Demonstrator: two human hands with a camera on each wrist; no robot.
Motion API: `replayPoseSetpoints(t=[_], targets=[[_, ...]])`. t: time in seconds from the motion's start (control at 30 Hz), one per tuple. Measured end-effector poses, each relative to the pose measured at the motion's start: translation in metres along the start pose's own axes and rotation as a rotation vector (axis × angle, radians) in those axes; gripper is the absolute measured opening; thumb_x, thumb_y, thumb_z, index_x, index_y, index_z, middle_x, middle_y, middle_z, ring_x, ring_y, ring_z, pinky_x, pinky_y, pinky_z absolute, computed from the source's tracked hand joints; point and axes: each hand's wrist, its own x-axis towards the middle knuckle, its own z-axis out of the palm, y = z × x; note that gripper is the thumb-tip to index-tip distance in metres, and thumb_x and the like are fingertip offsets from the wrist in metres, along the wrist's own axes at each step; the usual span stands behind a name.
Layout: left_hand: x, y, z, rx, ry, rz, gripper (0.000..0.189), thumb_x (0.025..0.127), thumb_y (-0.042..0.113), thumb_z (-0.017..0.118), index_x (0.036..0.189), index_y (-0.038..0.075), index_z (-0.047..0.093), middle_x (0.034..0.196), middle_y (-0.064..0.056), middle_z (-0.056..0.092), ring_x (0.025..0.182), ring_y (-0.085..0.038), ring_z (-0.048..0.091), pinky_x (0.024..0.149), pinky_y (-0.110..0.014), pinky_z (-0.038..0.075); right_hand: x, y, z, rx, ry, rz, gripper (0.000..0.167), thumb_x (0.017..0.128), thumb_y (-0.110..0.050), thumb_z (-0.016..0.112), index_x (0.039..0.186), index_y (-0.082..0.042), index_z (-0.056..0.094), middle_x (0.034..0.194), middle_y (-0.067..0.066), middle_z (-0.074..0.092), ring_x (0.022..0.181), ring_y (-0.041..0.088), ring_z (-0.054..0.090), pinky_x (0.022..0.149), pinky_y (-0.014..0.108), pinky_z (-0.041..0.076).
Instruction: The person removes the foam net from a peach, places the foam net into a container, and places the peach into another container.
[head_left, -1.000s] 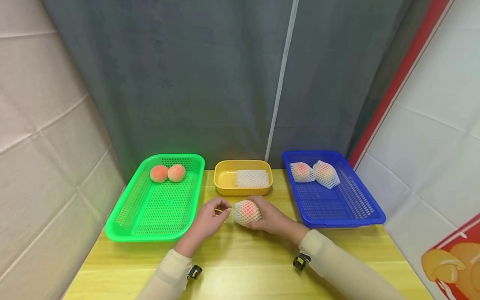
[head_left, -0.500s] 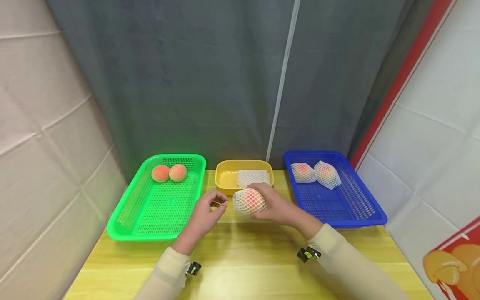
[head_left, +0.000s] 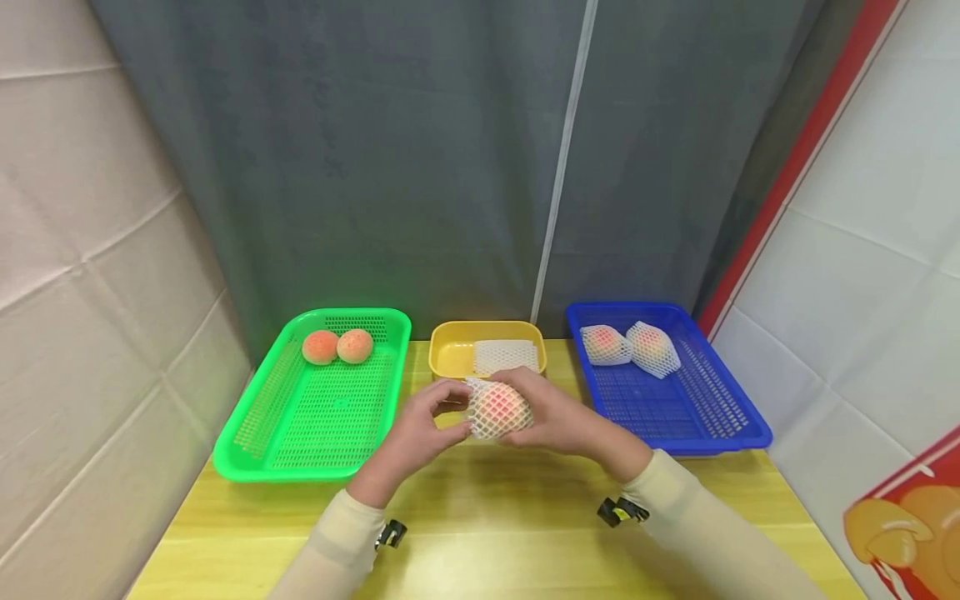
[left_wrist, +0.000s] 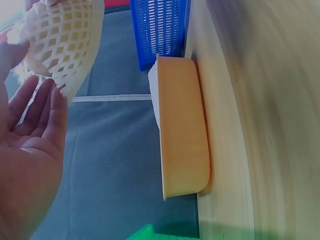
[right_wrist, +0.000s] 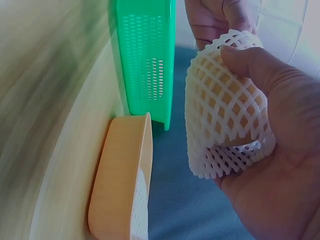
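Note:
A pink and cream peach in a white foam net sleeve is held above the table in front of the yellow box. My right hand grips the wrapped peach from the right, its thumb pressing over the net in the right wrist view. On the other side, my left hand has thumb and fingers curled at the net's left end, holding its edge. Net ends stick out past the fruit, which is partly hidden by the mesh and fingers.
Two bare peaches lie in a green basket at left. A yellow box with flat foam nets stands at the back middle. Two netted peaches are in a blue basket at right. A grey curtain hangs behind.
My right hand has lifted the netted peach up from nearer the table. My left hand, apart from it half a second ago, has moved right and now touches the net's left end.

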Motion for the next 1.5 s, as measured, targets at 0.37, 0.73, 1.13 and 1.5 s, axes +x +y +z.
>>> replayPoseSetpoints(t=[0.37,0.73,1.13,1.5], targets=[[0.005,0.003,0.005,-0.011,-0.103,-0.037,0.068,0.078,-0.008,0.081,0.141,0.001,0.058,0.139,-0.010,0.061,0.131,-0.031,0.060,0.110,-0.041,0.057,0.004,-0.013,0.001,-0.004,-0.010,0.023,0.088,0.082,-0.024,0.101,0.156,-0.005,0.055,0.148,0.010,0.063,0.133,0.026,0.062,0.113,0.050,0.053],[0.008,-0.001,0.008,-0.029,-0.080,-0.014,0.070,0.078,-0.003,0.080,0.144,0.000,0.056,0.137,-0.014,0.064,0.126,-0.035,0.064,0.108,-0.046,0.058,0.005,-0.012,0.002,0.031,-0.009,0.049,0.095,0.080,-0.024,0.102,0.158,-0.004,0.052,0.152,0.013,0.061,0.136,0.028,0.061,0.115,0.051,0.052],[0.002,0.002,0.002,0.056,-0.028,-0.030,0.067,0.081,0.004,0.084,0.143,0.006,0.060,0.138,-0.008,0.064,0.127,-0.031,0.063,0.105,-0.047,0.059,0.002,-0.005,0.000,0.023,0.014,0.056,0.079,0.083,-0.024,0.101,0.147,-0.005,0.060,0.139,0.007,0.067,0.122,0.022,0.065,0.105,0.044,0.057],[-0.003,-0.004,-0.008,0.024,-0.011,-0.091,0.066,0.091,0.016,0.093,0.147,0.013,0.060,0.140,-0.008,0.064,0.122,-0.027,0.065,0.102,-0.043,0.060,-0.006,0.000,-0.007,-0.008,0.061,0.079,0.014,0.100,-0.016,0.084,0.107,-0.014,0.072,0.092,-0.009,0.066,0.080,0.008,0.059,0.071,0.030,0.053]])
